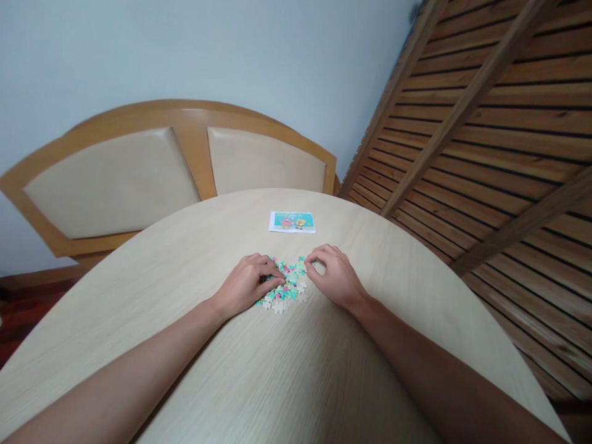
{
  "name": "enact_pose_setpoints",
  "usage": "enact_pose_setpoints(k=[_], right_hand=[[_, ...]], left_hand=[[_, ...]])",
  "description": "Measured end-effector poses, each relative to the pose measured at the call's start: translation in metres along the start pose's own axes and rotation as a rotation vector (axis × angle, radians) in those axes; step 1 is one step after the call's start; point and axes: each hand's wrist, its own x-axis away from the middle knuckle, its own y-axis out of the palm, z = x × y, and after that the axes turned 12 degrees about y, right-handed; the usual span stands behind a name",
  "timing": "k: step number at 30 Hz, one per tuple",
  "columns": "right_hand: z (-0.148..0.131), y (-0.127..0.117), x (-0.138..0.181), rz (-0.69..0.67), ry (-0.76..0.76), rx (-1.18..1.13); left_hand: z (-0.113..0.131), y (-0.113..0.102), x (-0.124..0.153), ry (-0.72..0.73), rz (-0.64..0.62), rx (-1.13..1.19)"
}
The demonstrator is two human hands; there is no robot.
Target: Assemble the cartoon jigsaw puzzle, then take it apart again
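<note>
A loose pile of small jigsaw puzzle pieces (290, 290) lies on the table, some turquoise, pink and yellow, others white side up. At the pile's left edge, my left hand (252, 280) is closed, with thumb and fingertips together over the pieces. What lies between those fingertips is too small to make out. My right hand (333, 271) pinches with thumb and forefinger at the pile's upper right edge, where a small puzzle piece (302, 261) shows at the fingertips. Beyond the pile lies a picture card (292, 222) with a pink and a yellow cartoon figure on turquoise.
The pale round wooden table (277, 394) spreads beneath both forearms. Behind it stands a wooden-framed bench back with cream padded panels (115, 182), against a light blue wall (222, 55). A slatted wooden screen (485, 123) rises along the right side.
</note>
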Motion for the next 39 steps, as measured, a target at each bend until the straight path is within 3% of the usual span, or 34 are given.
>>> enact_pose_setpoints(k=[4,11,26,39], right_hand=[[-0.008,-0.003,0.004,-0.116,-0.099,0.003],[-0.012,-0.007,0.009,-0.268,-0.119,0.052],[-0.006,-0.004,0.008,-0.248,-0.130,0.008],[0.000,0.005,0.004,-0.156,-0.059,-0.013]], left_hand=[[0.003,0.000,0.000,-0.041,-0.003,-0.013],[0.009,-0.002,0.000,-0.057,-0.010,-0.060],[0.009,-0.002,0.001,-0.020,0.008,-0.019],[-0.005,-0.002,0.001,-0.162,0.200,-0.034]])
